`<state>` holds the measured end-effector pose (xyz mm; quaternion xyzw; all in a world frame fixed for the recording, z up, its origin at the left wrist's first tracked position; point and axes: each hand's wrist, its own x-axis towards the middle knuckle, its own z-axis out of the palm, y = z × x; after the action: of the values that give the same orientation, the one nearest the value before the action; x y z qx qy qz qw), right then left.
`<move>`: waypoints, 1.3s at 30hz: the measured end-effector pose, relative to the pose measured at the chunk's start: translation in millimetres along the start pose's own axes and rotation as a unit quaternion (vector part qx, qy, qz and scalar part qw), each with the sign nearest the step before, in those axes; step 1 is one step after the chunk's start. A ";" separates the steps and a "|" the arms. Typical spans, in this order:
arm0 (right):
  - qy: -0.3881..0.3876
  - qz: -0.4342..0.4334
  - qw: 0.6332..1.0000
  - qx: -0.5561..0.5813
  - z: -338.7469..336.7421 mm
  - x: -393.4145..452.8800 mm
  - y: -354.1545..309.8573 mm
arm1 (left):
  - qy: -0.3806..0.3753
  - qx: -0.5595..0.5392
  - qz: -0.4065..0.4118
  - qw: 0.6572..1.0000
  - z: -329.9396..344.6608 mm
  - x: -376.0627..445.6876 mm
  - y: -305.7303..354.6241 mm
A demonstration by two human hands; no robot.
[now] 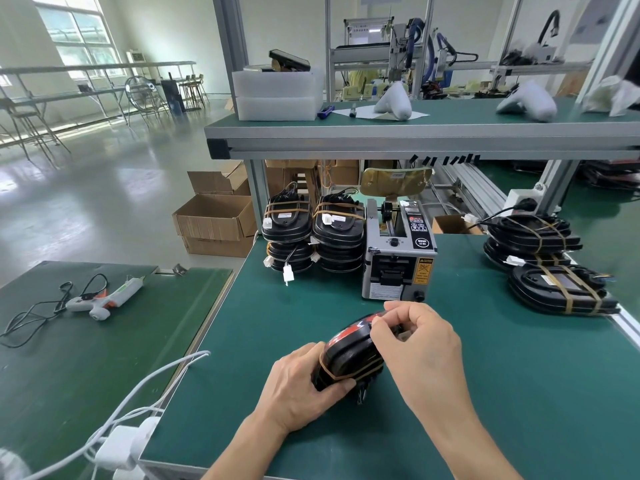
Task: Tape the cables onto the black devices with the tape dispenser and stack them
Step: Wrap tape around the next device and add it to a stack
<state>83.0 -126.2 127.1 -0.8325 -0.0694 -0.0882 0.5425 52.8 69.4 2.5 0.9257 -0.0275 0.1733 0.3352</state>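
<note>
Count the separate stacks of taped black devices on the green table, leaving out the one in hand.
3: two stacks left of the tape dispenser, at and; one at the right edge. Devices per stack cannot be told.

Two bare forearms enter from the lower edge of the view, each ending in a bare hand. The left hand and the right hand wear no gloves; no ring, watch, strap or bracelet shows on either wrist or on any visible finger. No sleeve cuff reaches into the view: both forearms are uncovered as far back as the picture's edge. The fingers of the right hand show short, plain nails without polish. The left thumbnail is likewise short and plain. No tattoo, plaster, bandage or marking appears on either hand or forearm.
</note>
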 end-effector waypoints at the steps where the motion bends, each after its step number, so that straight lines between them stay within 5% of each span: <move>1: 0.000 0.000 1.000 -0.001 -0.1 -0.1 -0.3 | 0.000 0.000 0.000 1.000 0.0 0.1 -0.2; 11: -0.013 0.010 1.000 0.014 3.3 0.7 6.2 | 0.011 0.006 0.009 1.000 2.9 0.1 -4.3; 21: -0.076 0.080 0.977 0.184 9.4 7.8 18.5 | 0.012 0.013 0.012 1.000 4.1 0.7 -5.3; 31: -0.046 0.100 0.964 0.240 15.1 14.0 30.3 | 0.005 0.017 0.009 1.000 3.6 0.1 -4.8; 39: -0.097 0.090 0.953 0.272 3.7 25.7 36.8 | 0.002 0.014 0.008 1.000 3.2 -0.4 -4.7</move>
<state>116.0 -137.1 98.5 -0.6611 -0.0677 0.0643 0.7445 54.2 71.1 -2.8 0.9295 -0.0322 0.1783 0.3213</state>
